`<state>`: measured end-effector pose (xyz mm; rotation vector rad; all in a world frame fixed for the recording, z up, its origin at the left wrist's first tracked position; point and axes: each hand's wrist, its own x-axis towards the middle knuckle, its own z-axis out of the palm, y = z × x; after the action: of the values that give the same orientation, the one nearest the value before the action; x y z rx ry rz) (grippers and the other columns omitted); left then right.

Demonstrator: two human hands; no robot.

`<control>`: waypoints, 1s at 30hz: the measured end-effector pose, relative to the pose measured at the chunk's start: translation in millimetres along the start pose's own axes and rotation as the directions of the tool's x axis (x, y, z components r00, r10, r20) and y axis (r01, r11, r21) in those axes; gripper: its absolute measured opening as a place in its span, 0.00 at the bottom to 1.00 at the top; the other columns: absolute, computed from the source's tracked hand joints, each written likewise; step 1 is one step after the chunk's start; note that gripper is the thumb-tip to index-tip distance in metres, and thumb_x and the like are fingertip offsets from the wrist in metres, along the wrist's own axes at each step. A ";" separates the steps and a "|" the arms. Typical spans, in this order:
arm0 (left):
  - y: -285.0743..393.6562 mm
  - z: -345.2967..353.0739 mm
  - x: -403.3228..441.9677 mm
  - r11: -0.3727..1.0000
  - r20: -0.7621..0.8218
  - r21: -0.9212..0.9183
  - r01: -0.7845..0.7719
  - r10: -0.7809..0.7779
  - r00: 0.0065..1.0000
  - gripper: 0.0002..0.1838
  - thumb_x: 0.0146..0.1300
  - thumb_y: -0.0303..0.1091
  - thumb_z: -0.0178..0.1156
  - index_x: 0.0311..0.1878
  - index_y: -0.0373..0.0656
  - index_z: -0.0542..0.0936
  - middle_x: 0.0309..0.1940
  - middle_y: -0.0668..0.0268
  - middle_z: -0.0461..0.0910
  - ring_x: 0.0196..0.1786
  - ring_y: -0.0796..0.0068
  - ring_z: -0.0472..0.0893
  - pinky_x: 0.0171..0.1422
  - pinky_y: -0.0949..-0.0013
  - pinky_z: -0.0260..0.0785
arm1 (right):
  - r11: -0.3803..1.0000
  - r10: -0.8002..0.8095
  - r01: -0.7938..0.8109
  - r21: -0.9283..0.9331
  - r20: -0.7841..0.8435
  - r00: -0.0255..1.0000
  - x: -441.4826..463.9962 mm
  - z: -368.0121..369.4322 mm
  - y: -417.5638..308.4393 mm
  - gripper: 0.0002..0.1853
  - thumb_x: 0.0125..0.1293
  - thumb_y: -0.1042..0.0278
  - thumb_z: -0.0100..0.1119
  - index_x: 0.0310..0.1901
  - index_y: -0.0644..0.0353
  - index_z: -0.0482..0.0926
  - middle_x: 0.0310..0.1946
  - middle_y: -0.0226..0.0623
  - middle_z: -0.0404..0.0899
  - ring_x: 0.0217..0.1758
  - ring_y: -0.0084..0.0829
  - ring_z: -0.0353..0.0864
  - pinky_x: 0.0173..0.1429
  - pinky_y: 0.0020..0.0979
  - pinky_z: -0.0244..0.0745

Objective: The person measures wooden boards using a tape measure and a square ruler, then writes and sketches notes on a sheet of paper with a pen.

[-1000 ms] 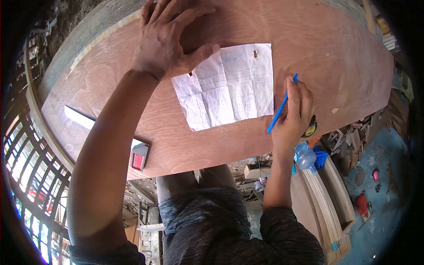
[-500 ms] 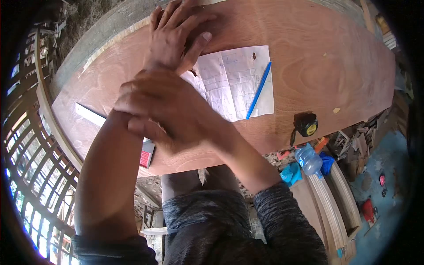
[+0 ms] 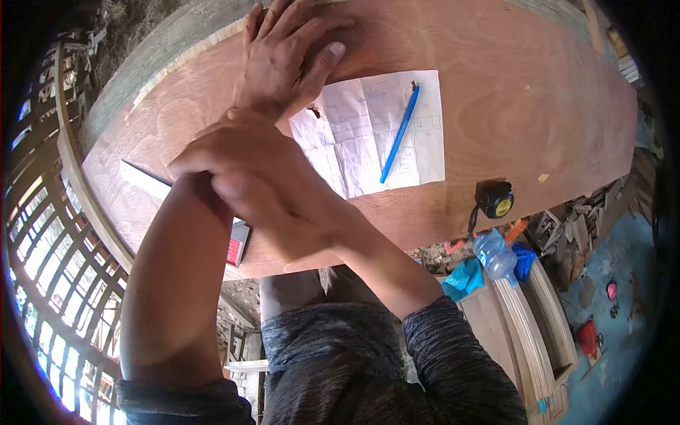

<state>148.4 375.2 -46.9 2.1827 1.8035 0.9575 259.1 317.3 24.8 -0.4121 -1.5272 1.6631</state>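
My left hand (image 3: 280,67) lies palm down on the reddish plywood sheet (image 3: 524,127), fingers spread and thumb out, beside the upper left corner of a creased paper (image 3: 354,134) with drawn lines. My right hand (image 3: 244,159) is wrapped round my left forearm just below the wrist. A blue pen (image 3: 400,134) rests slantwise on the right part of the paper, touched by neither hand. Left of my forearm a pale metal strip (image 3: 145,178) shows, and right of it a grey piece with a red label (image 3: 236,249); my arm hides whether they join.
A black and yellow tape measure (image 3: 494,200) sits near the plywood's front right edge. Below that edge are a clear blue plastic bottle (image 3: 496,256), a turquoise bag (image 3: 464,278) and wooden mouldings (image 3: 528,340). A slatted lattice (image 3: 64,283) stands at the left; wood scraps lie at the right.
The pen has shifted left across the paper, and the paper sits slightly differently in view. My right hand has slid a little on my left forearm. My left hand stays flat.
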 end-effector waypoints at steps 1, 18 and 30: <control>-0.3 0.3 0.1 1.000 0.000 -0.009 -0.002 0.002 1.000 0.21 0.71 0.49 0.59 0.58 0.47 0.85 0.68 0.49 0.75 0.73 0.42 0.69 0.76 0.39 0.54 | 0.998 0.030 -0.027 0.049 -0.072 0.997 -8.7 -4.5 -5.6 0.18 0.74 0.59 0.50 0.48 0.66 0.83 0.42 0.50 0.85 0.42 0.48 0.85 0.54 0.45 0.76; -0.1 0.6 2.0 1.000 0.000 -0.001 -0.010 0.010 1.000 0.19 0.70 0.47 0.58 0.57 0.48 0.85 0.66 0.50 0.77 0.72 0.42 0.70 0.75 0.41 0.56 | 0.617 -0.080 -0.384 -0.687 -0.540 0.838 -115.7 -128.5 -13.0 0.08 0.69 0.71 0.73 0.47 0.61 0.86 0.23 0.26 0.79 0.21 0.12 0.68 0.25 0.21 0.60; 0.0 0.0 1.6 1.000 0.030 0.014 0.019 -0.019 0.999 0.19 0.69 0.47 0.59 0.58 0.49 0.85 0.69 0.48 0.75 0.74 0.42 0.68 0.76 0.40 0.54 | 0.397 0.145 -0.574 -0.716 -0.568 0.810 -100.4 -104.0 -9.9 0.10 0.67 0.64 0.74 0.38 0.57 0.81 0.20 0.36 0.80 0.18 0.32 0.79 0.26 0.35 0.72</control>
<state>148.5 376.7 -46.3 2.1719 1.8192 0.9065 398.0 311.5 -16.1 -1.6881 -1.9174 0.7848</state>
